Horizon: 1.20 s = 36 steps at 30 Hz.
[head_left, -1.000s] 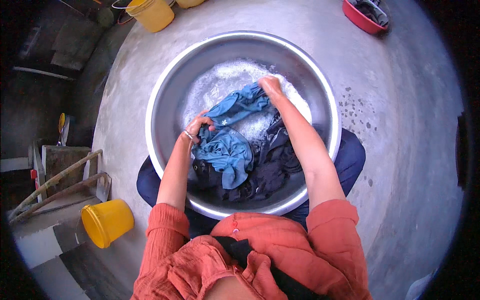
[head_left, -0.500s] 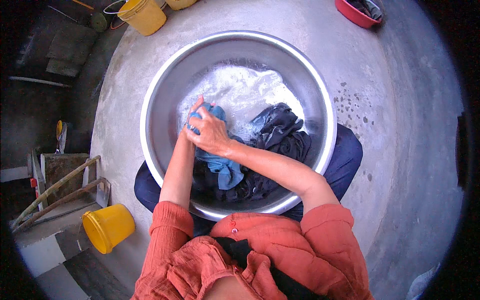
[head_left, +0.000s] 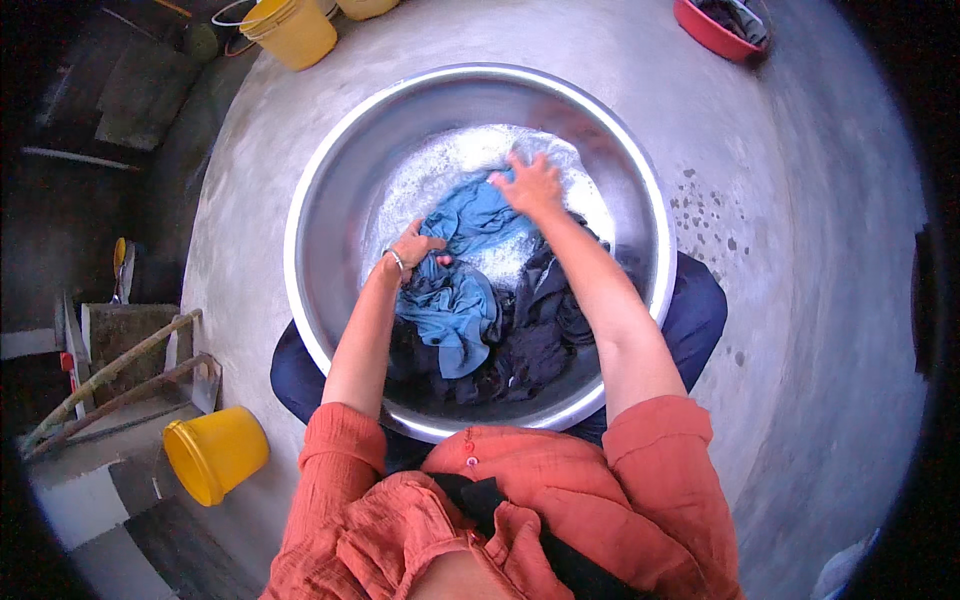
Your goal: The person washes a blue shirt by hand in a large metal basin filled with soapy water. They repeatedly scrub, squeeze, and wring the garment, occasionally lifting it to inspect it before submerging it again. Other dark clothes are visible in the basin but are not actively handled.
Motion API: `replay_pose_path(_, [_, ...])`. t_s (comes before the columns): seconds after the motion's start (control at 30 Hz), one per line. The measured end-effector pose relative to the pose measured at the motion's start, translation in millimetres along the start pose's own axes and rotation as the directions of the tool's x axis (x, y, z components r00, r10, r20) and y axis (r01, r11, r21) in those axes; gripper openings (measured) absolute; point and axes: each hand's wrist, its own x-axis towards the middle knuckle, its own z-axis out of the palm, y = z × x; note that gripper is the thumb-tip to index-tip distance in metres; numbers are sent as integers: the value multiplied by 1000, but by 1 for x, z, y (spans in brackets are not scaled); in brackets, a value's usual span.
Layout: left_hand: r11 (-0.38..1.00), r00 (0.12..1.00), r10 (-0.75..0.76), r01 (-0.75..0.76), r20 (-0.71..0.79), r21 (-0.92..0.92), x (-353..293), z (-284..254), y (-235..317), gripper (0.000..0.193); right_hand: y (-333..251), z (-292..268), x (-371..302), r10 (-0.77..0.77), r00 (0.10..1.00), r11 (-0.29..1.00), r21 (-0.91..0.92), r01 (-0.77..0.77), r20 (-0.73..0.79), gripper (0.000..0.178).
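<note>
A wide metal basin (head_left: 318, 165) stands between my bent legs, with soapy water in it. A wet blue garment (head_left: 455, 305) lies partly bunched on dark clothes (head_left: 545, 350), and its upper part is spread across the suds. On the garment's left side, my left hand (head_left: 415, 250) grips the blue fabric between thumb and fingers; a bracelet circles that wrist. Over the garment's far right end, my right hand (head_left: 533, 187) is slightly blurred. Its fingers are spread apart and its thumb side touches the cloth.
A yellow bucket (head_left: 215, 455) lies tilted on the concrete floor at the near left, beside wooden poles (head_left: 110, 385). Another yellow bucket (head_left: 295, 35) stands at the far left. At the far right sits a red tub (head_left: 715, 30) with dark cloth in it. Water spots mark the floor.
My hands were together around the bunched blue garment at the basin's left. They have moved apart, the right one far and to the right, and the garment's upper part is now spread out.
</note>
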Motion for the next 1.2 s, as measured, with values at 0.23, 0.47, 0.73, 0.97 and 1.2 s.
replay_pose_path(0.23, [819, 985, 19, 85, 174, -568, 23, -27, -21, 59, -110, -2, -99, -420, 906, 713, 597, 368, -56, 26])
replay_pose_path(0.47, [824, 973, 228, -213, -35, -525, 57, -23, -64, 43, -116, 1, -83, -471, 767, 652, 413, 636, -436, 17])
replay_pose_path(0.73, [892, 988, 2, 67, 152, -447, -3, -17, -2, 56, -15, -16, 3, 189, 979, 981, 62, -185, -74, 45])
replay_pose_path(0.97, [926, 998, -9, -17, -65, -377, 19, -11, -14, 68, -85, 47, -63, -354, 935, 765, 575, 288, 3, 26])
replay_pose_path(1.2, [811, 995, 63, -6, 78, -584, -20, 8, 13, 54, -134, -10, -124, -588, 733, 585, 447, 677, -342, 21])
